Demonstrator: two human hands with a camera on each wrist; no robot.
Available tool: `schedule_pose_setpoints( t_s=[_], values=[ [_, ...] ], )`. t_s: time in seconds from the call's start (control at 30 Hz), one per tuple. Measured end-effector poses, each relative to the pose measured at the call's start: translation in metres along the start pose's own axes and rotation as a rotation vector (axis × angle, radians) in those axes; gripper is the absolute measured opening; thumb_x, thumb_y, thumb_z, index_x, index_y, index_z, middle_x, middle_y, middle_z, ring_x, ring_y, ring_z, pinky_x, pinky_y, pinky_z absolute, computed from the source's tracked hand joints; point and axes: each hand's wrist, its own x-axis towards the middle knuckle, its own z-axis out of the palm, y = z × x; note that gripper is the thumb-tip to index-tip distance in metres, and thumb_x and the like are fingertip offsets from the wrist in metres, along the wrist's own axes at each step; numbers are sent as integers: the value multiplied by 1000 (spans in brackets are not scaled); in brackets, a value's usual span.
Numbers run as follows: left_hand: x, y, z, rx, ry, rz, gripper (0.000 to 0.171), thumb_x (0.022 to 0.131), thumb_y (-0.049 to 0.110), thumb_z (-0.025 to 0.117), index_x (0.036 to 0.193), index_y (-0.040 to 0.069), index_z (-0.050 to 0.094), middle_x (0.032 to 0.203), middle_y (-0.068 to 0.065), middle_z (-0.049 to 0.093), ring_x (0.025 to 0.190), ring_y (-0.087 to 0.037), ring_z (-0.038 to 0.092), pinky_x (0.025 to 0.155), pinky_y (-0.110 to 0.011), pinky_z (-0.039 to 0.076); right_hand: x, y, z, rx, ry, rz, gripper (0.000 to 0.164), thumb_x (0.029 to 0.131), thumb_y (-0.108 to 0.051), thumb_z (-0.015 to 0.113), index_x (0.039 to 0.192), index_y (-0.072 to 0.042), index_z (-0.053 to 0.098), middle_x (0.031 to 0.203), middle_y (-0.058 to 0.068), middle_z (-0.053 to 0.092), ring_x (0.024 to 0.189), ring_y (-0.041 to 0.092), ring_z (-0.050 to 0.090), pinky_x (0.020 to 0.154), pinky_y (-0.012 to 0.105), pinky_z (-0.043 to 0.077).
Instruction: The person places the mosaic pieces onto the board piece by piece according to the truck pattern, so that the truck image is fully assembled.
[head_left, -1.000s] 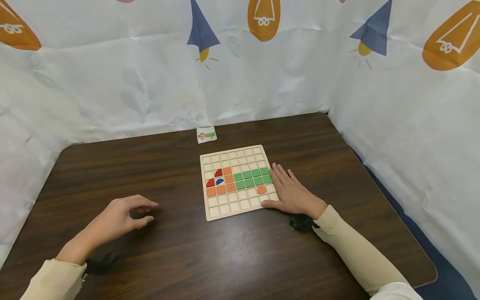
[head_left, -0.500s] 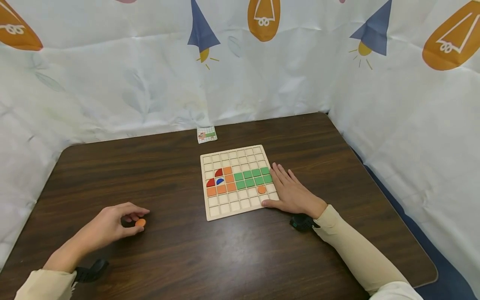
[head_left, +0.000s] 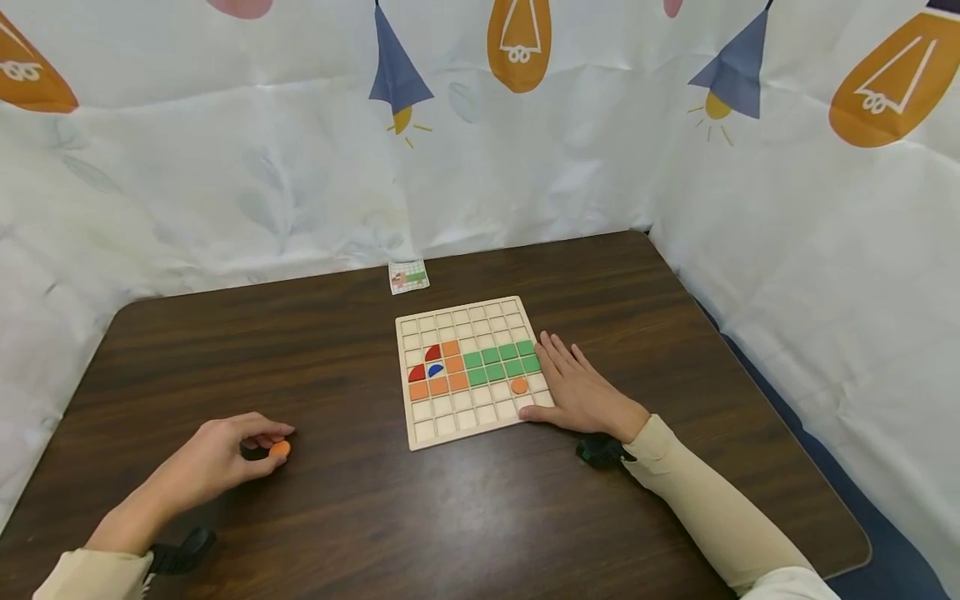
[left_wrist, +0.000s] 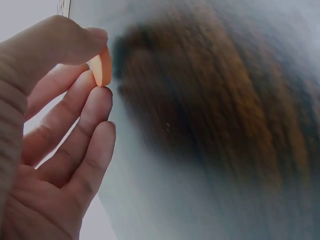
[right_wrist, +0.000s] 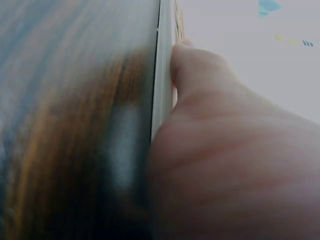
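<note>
My left hand [head_left: 225, 454] is over the table, left of the board, and pinches a small orange disc [left_wrist: 104, 69] between thumb and fingers. In the head view that disc shows at the fingertips. A wooden grid board [head_left: 450, 427] lies in the middle of the table. My right hand [head_left: 585, 394] rests with straight fingers along the board's right edge, its thumb over the near right corner. Green squares [head_left: 498, 372], orange squares [head_left: 438, 386], red quarter-circle pieces [head_left: 417, 373], a blue half-circle [head_left: 436, 371] and an orange disc [head_left: 519, 386] sit in the board's cells.
Behind the board a small printed card [head_left: 408, 277] with a coloured grid pattern lies near the back edge of the dark wooden table [head_left: 337, 517]. A white curtain [head_left: 525, 183] with lamp prints hangs along the back and right sides.
The left hand has drawn slightly back toward the left and the near side, and an orange disc now shows in its fingers. The right hand has stayed on the board.
</note>
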Motion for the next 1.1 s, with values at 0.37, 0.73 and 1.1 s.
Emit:
schedule_pose_setpoints(
  t_s=[0.37,0.73,1.1],
  values=[
    [22,12,5,-24,60,68,28,84,17,86,111,20,79,98,16,73,84,7,63,69,-22,56,-1,2,1,-2,-18,27,112,94,-79,47,166,-6,3,176,16,-3,165,33,-2,132,59,8],
    [52,29,16,-53,73,132,23,83,16,86,104,22,79,97,16,74,84,5,65,70,-22,57,2,0,1,-8,-19,19,113,93,-81,46,167,-7,2,176,15,-3,165,32,-3,133,58,8],
    [83,52,24,-88,34,187,20,84,15,84,104,17,79,97,13,74,85,-2,68,74,-27,59,1,-1,0,-9,-4,14,112,94,-79,48,166,-6,4,176,16,0,165,32,-1,133,58,10]
  ],
)
